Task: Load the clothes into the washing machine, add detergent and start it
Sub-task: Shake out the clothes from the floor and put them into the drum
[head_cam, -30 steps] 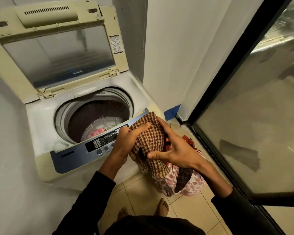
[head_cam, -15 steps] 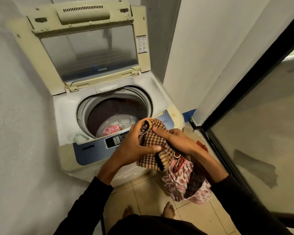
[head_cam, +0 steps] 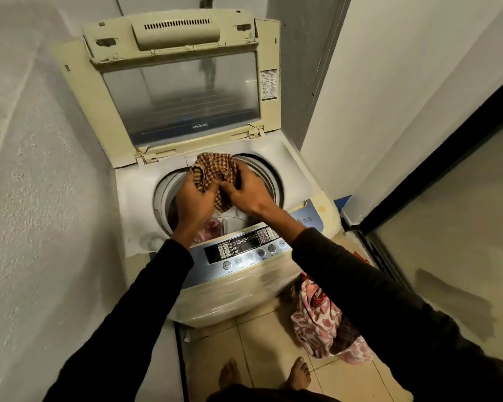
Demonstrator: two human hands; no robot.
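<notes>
A top-loading washing machine [head_cam: 296, 175] stands with its lid [head_cam: 180, 91] raised. Over the open drum [head_cam: 261, 172] both hands hold a brown checked cloth [head_cam: 215, 169]. My left hand [head_cam: 196, 201] grips its left side and my right hand [head_cam: 248, 192] grips its right side. Below my left wrist, a pink patterned garment [head_cam: 211, 229] lies inside the drum. The control panel [head_cam: 244, 248] with buttons runs along the machine's front edge.
A pile of pink patterned and dark clothes [head_cam: 322, 320] lies on the tiled floor to the right of the machine. A rough wall [head_cam: 41, 198] hems in the left side. A black-framed glass door [head_cam: 447, 227] stands on the right. My bare feet [head_cam: 299, 372] are below.
Both hands lifted the checked cloth from beside the pile on the right up and over the drum opening. The camera moved closer to the machine.
</notes>
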